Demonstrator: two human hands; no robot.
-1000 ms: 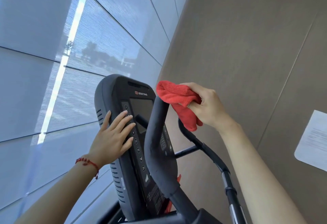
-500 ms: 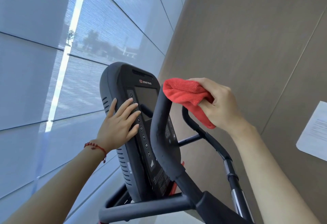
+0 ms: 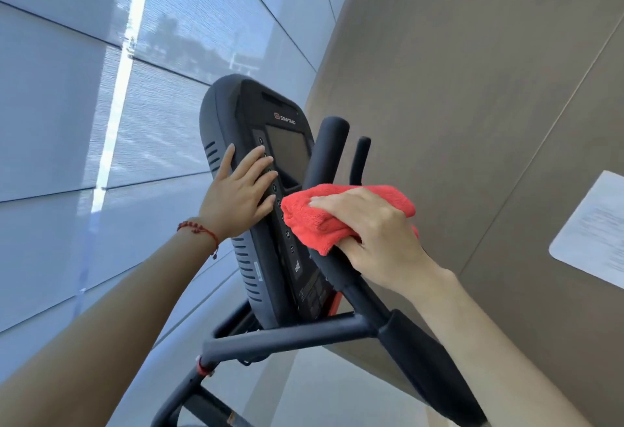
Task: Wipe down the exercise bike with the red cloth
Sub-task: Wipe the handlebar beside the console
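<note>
The exercise bike's black console (image 3: 243,112) stands upright in the middle of the view, its dark screen facing right. My left hand (image 3: 236,195) lies flat with straight fingers on the console's left edge and button column. A black padded handlebar (image 3: 326,146) rises in front of the screen, and a second grip (image 3: 359,160) stands behind it. My right hand (image 3: 374,234) grips the red cloth (image 3: 310,220), which is wrapped round the handlebar about halfway down its upright part. The handlebar's lower padded section (image 3: 429,362) runs toward the bottom right.
A grey crossbar (image 3: 287,337) joins the handlebar below the console. Window panels with shades (image 3: 101,105) fill the left. A brown wall (image 3: 472,89) stands on the right with a white paper sheet (image 3: 594,227) stuck to it.
My right hand has slid the red cloth down from the handlebar's top tip to its middle. The tip is now bare. My left hand stays on the console.
</note>
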